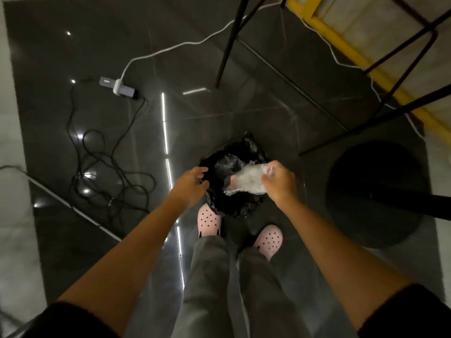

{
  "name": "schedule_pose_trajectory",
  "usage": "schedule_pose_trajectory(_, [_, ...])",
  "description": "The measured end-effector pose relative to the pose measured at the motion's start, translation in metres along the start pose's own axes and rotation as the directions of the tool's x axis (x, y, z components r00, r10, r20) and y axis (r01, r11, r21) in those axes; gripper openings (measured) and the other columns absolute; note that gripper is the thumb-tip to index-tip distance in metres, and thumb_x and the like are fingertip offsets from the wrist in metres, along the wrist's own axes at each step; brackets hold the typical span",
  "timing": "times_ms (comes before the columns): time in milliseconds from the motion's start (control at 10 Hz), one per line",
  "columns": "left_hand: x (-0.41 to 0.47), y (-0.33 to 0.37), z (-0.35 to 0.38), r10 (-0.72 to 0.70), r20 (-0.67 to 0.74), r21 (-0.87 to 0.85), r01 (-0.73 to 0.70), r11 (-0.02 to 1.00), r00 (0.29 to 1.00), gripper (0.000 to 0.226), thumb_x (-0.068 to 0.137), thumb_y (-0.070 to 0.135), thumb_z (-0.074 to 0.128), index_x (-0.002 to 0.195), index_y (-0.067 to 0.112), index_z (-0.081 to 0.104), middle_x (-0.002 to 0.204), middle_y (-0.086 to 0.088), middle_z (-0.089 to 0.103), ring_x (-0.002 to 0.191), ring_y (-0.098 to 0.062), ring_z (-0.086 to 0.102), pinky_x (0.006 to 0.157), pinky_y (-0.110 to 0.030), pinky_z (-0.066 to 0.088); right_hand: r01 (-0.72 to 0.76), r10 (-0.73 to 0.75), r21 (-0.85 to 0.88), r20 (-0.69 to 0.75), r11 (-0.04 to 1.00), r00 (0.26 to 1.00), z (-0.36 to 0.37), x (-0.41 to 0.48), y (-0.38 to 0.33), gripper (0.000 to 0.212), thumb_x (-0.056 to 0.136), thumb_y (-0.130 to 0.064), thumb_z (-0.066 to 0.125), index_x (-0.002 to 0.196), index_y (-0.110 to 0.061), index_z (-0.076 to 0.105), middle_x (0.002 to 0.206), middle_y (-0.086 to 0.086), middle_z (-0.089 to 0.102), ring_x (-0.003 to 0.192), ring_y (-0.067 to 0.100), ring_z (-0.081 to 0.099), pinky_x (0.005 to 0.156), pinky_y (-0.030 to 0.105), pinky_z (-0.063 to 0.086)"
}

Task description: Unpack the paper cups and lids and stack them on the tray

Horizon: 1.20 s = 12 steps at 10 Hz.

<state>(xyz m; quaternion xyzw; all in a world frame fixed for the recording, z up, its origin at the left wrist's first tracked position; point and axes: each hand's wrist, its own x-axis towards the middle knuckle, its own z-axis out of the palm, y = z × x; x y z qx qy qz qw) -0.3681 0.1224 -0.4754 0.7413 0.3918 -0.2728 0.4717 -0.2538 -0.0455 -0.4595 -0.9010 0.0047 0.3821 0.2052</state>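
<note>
Clear wrapper [249, 179] gripped in right hand [278, 181] fingers over black bin [234, 201], frame centre; left hand [190, 184] fingers pinch its rim.

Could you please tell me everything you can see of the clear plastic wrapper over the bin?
The clear plastic wrapper is thin, crinkled, see-through film, crumpled into a loose bunch, with a small orange-red patch at its left end. The right hand grips its right end, holding it over the open mouth of the black bin liner. The left hand, at the liner's rim, does not touch it.
</note>
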Motion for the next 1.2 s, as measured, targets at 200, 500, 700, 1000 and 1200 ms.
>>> schedule_pose_trajectory(200, [0.070, -0.041, 0.019, -0.022, -0.165, -0.044, 0.015, 0.999, 0.986, 0.050, 0.088, 0.022, 0.058, 0.135, 0.016, 0.043, 0.136, -0.011, 0.042, 0.112, -0.030, 0.056, 0.099, -0.037, 0.042, 0.138, -0.133, -0.103, 0.055, 0.985, 0.990, 0.063, 0.066, 0.011, 0.030, 0.096, -0.010, 0.038, 0.124, -0.007, 0.048, 0.132, 0.014, 0.048, 0.118, 0.033, 0.048, 0.095, 0.043, 0.042])
schedule_pose_trajectory(500, [0.114, -0.072, 0.057, -0.013, -0.235, -0.146, -0.023, 0.989, 0.972, 0.048, 0.095, 0.024, 0.048, 0.142, 0.020, 0.036, 0.137, -0.008, 0.046, 0.122, -0.022, 0.048, 0.083, -0.006, 0.027, 0.263, -0.191, -0.324, 0.238, 0.909, 0.952, 0.147, 0.137, 0.021, 0.043, 0.096, -0.007, 0.034, 0.138, -0.004, 0.029, 0.142, 0.016, 0.035, 0.121, 0.035, 0.046, 0.095, 0.042, 0.043])
schedule_pose_trajectory(700, [0.123, -0.087, 0.060, 0.068, -0.289, -0.217, -0.134, 0.967, 0.955, 0.043, 0.094, 0.005, 0.045, 0.134, 0.019, 0.047, 0.123, -0.012, 0.057, 0.105, -0.025, 0.060, 0.098, -0.038, 0.047, 0.308, -0.197, -0.402, 0.293, 0.862, 0.936, 0.185, 0.152, 0.030, 0.052, 0.090, 0.005, 0.038, 0.139, -0.005, 0.022, 0.144, 0.019, 0.031, 0.125, 0.038, 0.042, 0.099, 0.043, 0.039])
schedule_pose_trajectory(1000, [0.116, -0.086, 0.055, 0.086, -0.257, -0.172, -0.133, 0.976, 0.962, 0.041, 0.095, 0.007, 0.044, 0.135, 0.019, 0.046, 0.123, -0.011, 0.055, 0.104, -0.023, 0.060, 0.085, -0.016, 0.043, 0.303, -0.193, -0.457, 0.271, 0.836, 0.943, 0.153, 0.155, 0.030, 0.063, 0.095, -0.029, 0.047, 0.145, -0.008, 0.016, 0.143, 0.016, 0.029, 0.129, 0.032, 0.038, 0.101, 0.039, 0.037])
schedule_pose_trajectory(1200, [0.082, -0.061, 0.034, 0.059, -0.213, -0.049, -0.071, 0.996, 0.975, 0.042, 0.096, 0.014, 0.045, 0.137, 0.015, 0.042, 0.132, -0.012, 0.045, 0.122, -0.024, 0.049, 0.100, -0.026, 0.036, 0.241, -0.199, -0.314, 0.158, 0.918, 0.967, 0.109, 0.114, 0.002, 0.070, 0.092, -0.045, 0.047, 0.146, -0.012, 0.017, 0.146, 0.012, 0.028, 0.130, 0.031, 0.037, 0.097, 0.040, 0.040])
